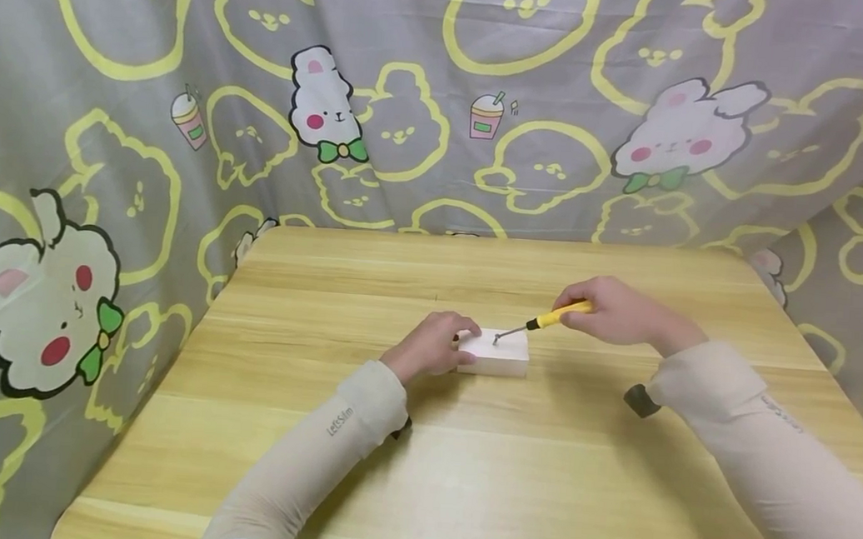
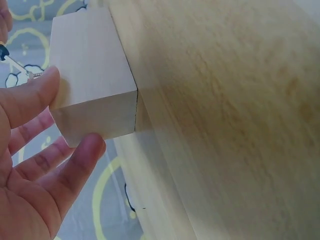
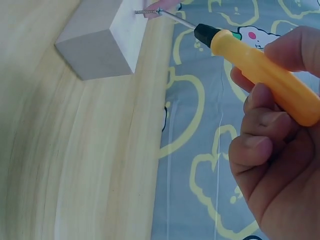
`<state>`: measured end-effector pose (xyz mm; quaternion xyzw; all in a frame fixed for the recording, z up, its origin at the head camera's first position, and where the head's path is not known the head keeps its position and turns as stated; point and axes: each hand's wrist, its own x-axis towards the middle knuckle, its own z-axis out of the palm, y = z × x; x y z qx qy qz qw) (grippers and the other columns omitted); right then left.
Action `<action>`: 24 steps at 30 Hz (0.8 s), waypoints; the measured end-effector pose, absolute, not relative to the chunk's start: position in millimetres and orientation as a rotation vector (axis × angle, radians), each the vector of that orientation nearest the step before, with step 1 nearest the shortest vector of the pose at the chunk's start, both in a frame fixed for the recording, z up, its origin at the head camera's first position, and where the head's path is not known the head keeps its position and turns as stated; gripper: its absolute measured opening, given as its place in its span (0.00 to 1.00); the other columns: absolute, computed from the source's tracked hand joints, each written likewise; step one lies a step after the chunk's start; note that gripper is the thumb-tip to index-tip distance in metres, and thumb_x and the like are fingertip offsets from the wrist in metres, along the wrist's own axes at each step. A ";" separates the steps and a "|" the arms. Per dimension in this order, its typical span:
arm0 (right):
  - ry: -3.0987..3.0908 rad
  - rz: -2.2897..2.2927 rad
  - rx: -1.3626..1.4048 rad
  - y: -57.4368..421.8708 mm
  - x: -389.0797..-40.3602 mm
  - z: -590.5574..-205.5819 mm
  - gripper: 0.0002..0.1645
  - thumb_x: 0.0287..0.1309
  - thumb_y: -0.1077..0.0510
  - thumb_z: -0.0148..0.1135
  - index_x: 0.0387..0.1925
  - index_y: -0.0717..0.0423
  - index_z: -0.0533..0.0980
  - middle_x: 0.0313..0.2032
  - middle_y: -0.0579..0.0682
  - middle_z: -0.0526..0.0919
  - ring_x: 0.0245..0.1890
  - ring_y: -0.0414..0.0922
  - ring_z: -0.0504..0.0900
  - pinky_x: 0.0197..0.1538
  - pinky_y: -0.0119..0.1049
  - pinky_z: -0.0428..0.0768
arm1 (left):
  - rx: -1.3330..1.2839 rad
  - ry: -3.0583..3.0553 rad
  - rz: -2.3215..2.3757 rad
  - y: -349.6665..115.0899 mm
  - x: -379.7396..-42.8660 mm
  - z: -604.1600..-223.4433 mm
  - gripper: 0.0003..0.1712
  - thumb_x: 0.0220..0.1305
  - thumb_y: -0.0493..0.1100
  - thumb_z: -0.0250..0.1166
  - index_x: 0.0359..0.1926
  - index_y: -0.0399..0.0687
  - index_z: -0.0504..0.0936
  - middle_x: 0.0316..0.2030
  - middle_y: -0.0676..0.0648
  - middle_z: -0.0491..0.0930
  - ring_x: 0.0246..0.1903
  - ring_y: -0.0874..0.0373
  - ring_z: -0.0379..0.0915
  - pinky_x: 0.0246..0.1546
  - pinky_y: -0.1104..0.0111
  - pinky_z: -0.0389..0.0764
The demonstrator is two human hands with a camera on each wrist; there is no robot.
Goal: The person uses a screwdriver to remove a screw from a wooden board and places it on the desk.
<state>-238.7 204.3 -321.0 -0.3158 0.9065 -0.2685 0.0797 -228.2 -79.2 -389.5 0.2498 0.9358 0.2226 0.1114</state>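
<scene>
Right hand (image 1: pixel 616 309): gripping a screwdriver with a yellow-orange handle, black collar and slim metal shank (image 3: pixel 245 56). Thumb and fingers are curled round the handle; the tool slopes down toward the left hand.

Left hand (image 1: pixel 435 345): gripping one end of a pale, rectangular wooden block (image 1: pixel 498 364). Digits bear on more than one of its faces, with one fingertip over the top edge.

The block lies on the bench, near the middle of its width, between the two hands. A small, threaded metal screw (image 3: pixel 146 11) stands in the block's upper face, with a length of thread exposed above the surface. The screwdriver's tip is at the screw head; whether it is fully seated cannot be told.

Both forearms are covered by beige fabric sleeves (image 1: pixel 317 445) bearing dark lettering. A dark, blocky object (image 1: pixel 643 400) shows beside the right cuff, partly covered by it.

The bench (image 1: pixel 506 492) has a light yellow wood-grain top. Beyond its far and side edges hangs a grey cloth curtain (image 1: pixel 434 19) printed with yellow outlined figures, white animal heads with green bows, and pink drink cups.
</scene>
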 end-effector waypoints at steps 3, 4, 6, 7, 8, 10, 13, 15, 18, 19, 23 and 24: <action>2.716 -0.795 -0.944 202.6 -240.4 -321.7 0.08 0.58 0.64 0.60 0.38 0.58 0.83 0.21 0.42 0.76 0.18 0.40 0.65 0.25 0.34 0.68 | 0.728 2.741 0.658 -79.2 -227.9 -389.2 0.23 0.61 0.46 0.70 0.57 0.47 0.79 0.55 0.48 0.78 0.52 0.54 0.73 0.55 0.63 0.72; 2.722 -0.788 -0.950 201.8 -240.9 -321.4 0.08 0.58 0.64 0.60 0.38 0.58 0.83 0.21 0.42 0.76 0.17 0.40 0.65 0.25 0.34 0.67 | 0.728 2.741 0.658 -79.1 -227.9 -389.0 0.23 0.61 0.46 0.70 0.57 0.47 0.79 0.55 0.48 0.78 0.51 0.54 0.73 0.54 0.63 0.73; 2.732 -0.775 -0.977 199.5 -241.8 -319.7 0.08 0.58 0.64 0.60 0.37 0.58 0.83 0.20 0.42 0.76 0.16 0.39 0.64 0.25 0.34 0.67 | 0.726 2.743 0.657 -79.3 -227.8 -388.6 0.23 0.61 0.47 0.70 0.57 0.47 0.79 0.55 0.48 0.78 0.51 0.54 0.73 0.54 0.63 0.73; 2.737 -0.768 -0.995 197.8 -242.2 -318.4 0.08 0.58 0.64 0.59 0.37 0.58 0.83 0.20 0.41 0.76 0.16 0.39 0.64 0.24 0.34 0.66 | 0.724 2.746 0.654 -79.4 -227.9 -388.6 0.23 0.61 0.47 0.70 0.56 0.47 0.80 0.55 0.48 0.78 0.51 0.54 0.74 0.54 0.63 0.73; 2.741 -0.762 -1.014 195.9 -242.7 -316.8 0.08 0.58 0.63 0.59 0.37 0.58 0.83 0.20 0.41 0.76 0.16 0.39 0.64 0.24 0.34 0.66 | 0.723 2.751 0.652 -79.6 -228.0 -388.3 0.23 0.61 0.47 0.70 0.56 0.47 0.80 0.54 0.48 0.78 0.51 0.54 0.74 0.54 0.63 0.73; 2.749 -0.741 -1.052 192.2 -243.8 -313.0 0.08 0.57 0.63 0.59 0.36 0.57 0.83 0.20 0.41 0.77 0.16 0.39 0.64 0.24 0.34 0.66 | 0.723 2.758 0.643 -79.8 -228.5 -388.2 0.23 0.61 0.47 0.70 0.56 0.48 0.80 0.54 0.48 0.79 0.50 0.54 0.74 0.54 0.63 0.73; 2.756 -0.694 -1.102 186.4 -245.2 -306.5 0.07 0.57 0.62 0.59 0.33 0.56 0.83 0.22 0.41 0.77 0.18 0.39 0.66 0.25 0.34 0.68 | 0.722 2.766 0.637 -80.1 -229.4 -388.3 0.23 0.60 0.47 0.70 0.56 0.48 0.80 0.54 0.48 0.79 0.50 0.54 0.74 0.53 0.64 0.73; 2.754 -0.660 -1.125 183.5 -246.0 -302.4 0.06 0.56 0.62 0.60 0.31 0.55 0.83 0.22 0.41 0.78 0.19 0.39 0.67 0.27 0.35 0.69 | 0.724 2.764 0.639 -80.0 -229.7 -388.3 0.23 0.60 0.47 0.70 0.56 0.48 0.80 0.54 0.48 0.79 0.50 0.54 0.74 0.53 0.64 0.73; 2.735 -0.626 -1.145 179.2 -246.1 -296.8 0.06 0.56 0.62 0.60 0.30 0.54 0.83 0.23 0.41 0.78 0.20 0.40 0.68 0.28 0.36 0.70 | 0.729 2.758 0.643 -79.5 -229.7 -388.3 0.23 0.60 0.47 0.71 0.56 0.48 0.80 0.54 0.47 0.79 0.50 0.54 0.74 0.54 0.63 0.73; 2.729 -0.619 -1.145 178.0 -246.0 -295.5 0.06 0.56 0.62 0.60 0.30 0.54 0.83 0.23 0.41 0.78 0.20 0.40 0.68 0.28 0.37 0.70 | 0.728 2.755 0.646 -79.2 -229.5 -388.3 0.23 0.60 0.47 0.71 0.56 0.48 0.80 0.54 0.47 0.79 0.51 0.53 0.73 0.54 0.63 0.72; 2.724 -0.594 -1.135 174.9 -245.2 -292.5 0.06 0.56 0.62 0.59 0.30 0.54 0.83 0.24 0.41 0.78 0.21 0.40 0.69 0.29 0.37 0.71 | 0.726 2.750 0.644 -78.5 -229.5 -389.2 0.23 0.60 0.47 0.70 0.56 0.48 0.80 0.54 0.47 0.79 0.51 0.53 0.73 0.55 0.63 0.72; 2.724 -0.591 -1.131 174.6 -245.2 -292.3 0.06 0.56 0.62 0.59 0.30 0.54 0.83 0.23 0.41 0.78 0.21 0.40 0.69 0.29 0.37 0.71 | 0.722 2.751 0.644 -78.4 -229.6 -389.5 0.23 0.61 0.48 0.70 0.56 0.48 0.80 0.54 0.47 0.79 0.51 0.53 0.73 0.54 0.63 0.73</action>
